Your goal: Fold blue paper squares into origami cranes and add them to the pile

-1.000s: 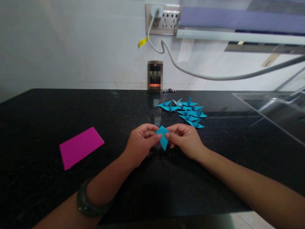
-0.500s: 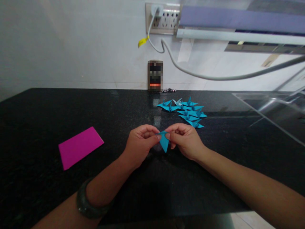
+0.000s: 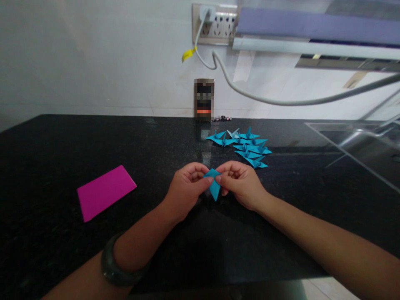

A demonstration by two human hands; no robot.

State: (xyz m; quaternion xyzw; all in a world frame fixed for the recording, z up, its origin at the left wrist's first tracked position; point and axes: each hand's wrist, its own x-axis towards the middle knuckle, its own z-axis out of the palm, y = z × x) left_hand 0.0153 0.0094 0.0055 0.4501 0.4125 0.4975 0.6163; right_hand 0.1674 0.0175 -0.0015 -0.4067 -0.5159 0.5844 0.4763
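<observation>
1. A dark bangle [image 3: 120, 266] circles the left wrist at the near edge of the black stone desk [image 3: 62, 146], with both forearms reaching in over it.
2. The left hand [image 3: 184, 187] and the right hand [image 3: 242, 183] meet just above the desk. Thumb and forefinger of each pinch an upper corner of a small blue paper fold [image 3: 214, 185], and the other fingers are curled in. The fold's point hangs down between the hands.
3. The piece looks to be midway: it is a flat kite shape with no wings or neck showing, so the shaping appears left to do.
4. A pink sheet [image 3: 105, 191] lies flat on the desk to the left, well apart from both hands and untouched. Whether it is a single layer or folded once cannot be told.
5. Beyond the hands and a little to the right, a cluster of blue paper cranes [image 3: 246, 146] sits finished, touching and overlapping. It suggests that much of the blue paper is already done.
6. At the desk's far edge a small upright device [image 3: 204, 99], blurred out, leans against the white wall [image 3: 93, 62].
7. Higher on the wall, a socket strip [image 3: 215, 25] carries a white plug, and a grey cable [image 3: 265, 98] sweeps away to the right. A steel sink [image 3: 359, 141] is set into the desk at far right.
</observation>
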